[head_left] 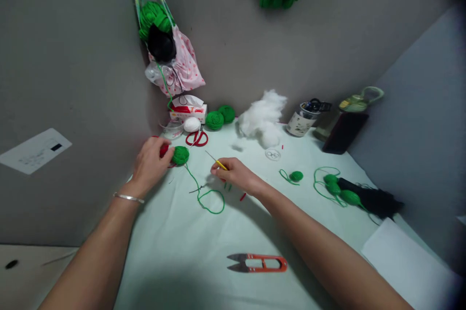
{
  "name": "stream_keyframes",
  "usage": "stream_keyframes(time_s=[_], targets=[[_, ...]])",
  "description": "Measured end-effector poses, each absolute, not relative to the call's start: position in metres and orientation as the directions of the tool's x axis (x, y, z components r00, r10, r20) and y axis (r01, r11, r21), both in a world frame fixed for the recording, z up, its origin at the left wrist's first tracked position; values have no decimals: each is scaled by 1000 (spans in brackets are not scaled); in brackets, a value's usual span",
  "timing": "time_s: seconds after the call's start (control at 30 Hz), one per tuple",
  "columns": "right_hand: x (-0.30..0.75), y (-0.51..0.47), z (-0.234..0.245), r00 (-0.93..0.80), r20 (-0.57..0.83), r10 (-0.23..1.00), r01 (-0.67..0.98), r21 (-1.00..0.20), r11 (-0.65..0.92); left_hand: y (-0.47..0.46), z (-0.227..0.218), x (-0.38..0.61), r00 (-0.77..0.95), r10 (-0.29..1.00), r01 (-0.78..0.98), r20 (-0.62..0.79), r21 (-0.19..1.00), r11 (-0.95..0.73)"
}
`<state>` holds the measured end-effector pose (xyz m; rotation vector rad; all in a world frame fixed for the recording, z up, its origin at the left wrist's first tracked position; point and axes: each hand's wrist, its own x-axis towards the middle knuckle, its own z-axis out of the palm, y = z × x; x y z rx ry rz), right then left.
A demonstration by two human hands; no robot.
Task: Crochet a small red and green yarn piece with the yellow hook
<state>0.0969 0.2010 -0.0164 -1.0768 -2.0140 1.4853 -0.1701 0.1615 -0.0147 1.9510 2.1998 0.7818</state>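
My left hand point(151, 162) is at the far left of the table, with its thumb and fingers around a small red yarn ball point(164, 149). Right beside it lies a green yarn ball point(180, 155), its loose strand point(212, 212) looping over the cloth. A crochet hook with a yellow handle point(221, 165) is pinched in my right hand point(233, 174), its thin tip pointing up and left. Below that hand lie short green and red yarn scraps point(243, 197) and a dark yarn bit point(198, 188).
Orange thread snips point(257, 263) lie near the front. Red-handled scissors point(197, 138), a tissue box point(189, 110), green yarn balls point(214, 120) and white stuffing point(262, 118) stand behind. Rightward are a pen cup point(301, 121), a bottle point(353, 102), a dark phone-like slab point(345, 132) and crocheted green pieces point(332, 185).
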Motion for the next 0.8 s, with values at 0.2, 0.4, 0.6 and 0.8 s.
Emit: stream_keyframes(time_s=[0.2, 0.4, 0.6, 0.8], targets=[[27, 223, -17, -590, -43, 806, 277, -949, 152, 182, -55, -201, -280, 885, 899, 372, 426, 105], [-14, 227, -17, -518, -1, 855, 201, -972, 121, 169, -39, -194, -259, 825, 909, 501, 415, 33], [1, 199, 19, -600, 216, 771, -135, -976, 168, 135, -10, -148, -38, 660, 773, 751, 440, -457], [65, 199, 61, -479, 44, 877, -260, -961, -94, 127, -2, -135, -76, 976, 208, 206, 960, -187]])
